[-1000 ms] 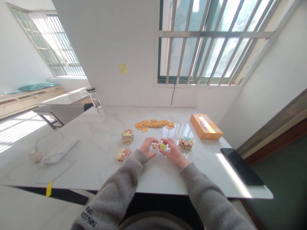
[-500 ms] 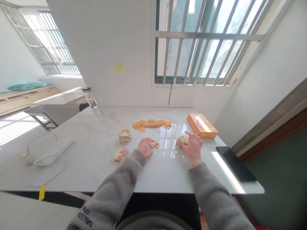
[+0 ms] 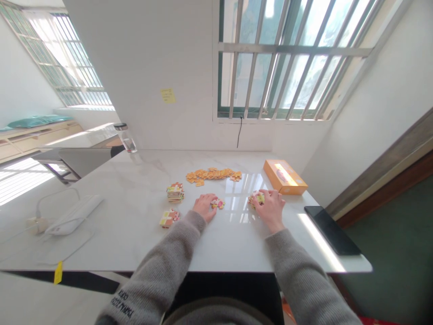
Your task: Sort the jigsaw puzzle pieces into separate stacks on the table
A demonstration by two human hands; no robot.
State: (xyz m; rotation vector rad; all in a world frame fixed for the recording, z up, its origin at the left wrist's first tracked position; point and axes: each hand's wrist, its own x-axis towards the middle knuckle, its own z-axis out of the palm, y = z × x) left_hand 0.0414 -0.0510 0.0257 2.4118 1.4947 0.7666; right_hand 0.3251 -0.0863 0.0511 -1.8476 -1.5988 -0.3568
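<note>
My left hand (image 3: 204, 207) rests on the table with its thumb and fingers apart. Its fingertips are at the left edge of a small group of pink and white puzzle pieces (image 3: 218, 204). On the right, my right hand (image 3: 271, 207) has its thumb and fingers around a low stack of puzzle pieces (image 3: 255, 199) with a yellow-green top; part of this stack is hidden by the hand. Left of my left hand stand a taller stack of puzzle pieces (image 3: 175, 193) and, nearer to me, a lower stack (image 3: 169, 218).
A long heap of orange-backed puzzle pieces (image 3: 214, 175) lies farther back. An orange box (image 3: 285, 177) sits at the right, with a black tablet or phone (image 3: 332, 230) nearer the edge. A power strip (image 3: 75, 215) with cables and a glass bottle (image 3: 127, 139) are at left.
The right hand's raised index finger has come down onto the stack. The left thumb has drawn slightly closer to its fingers. The stacks look the same.
</note>
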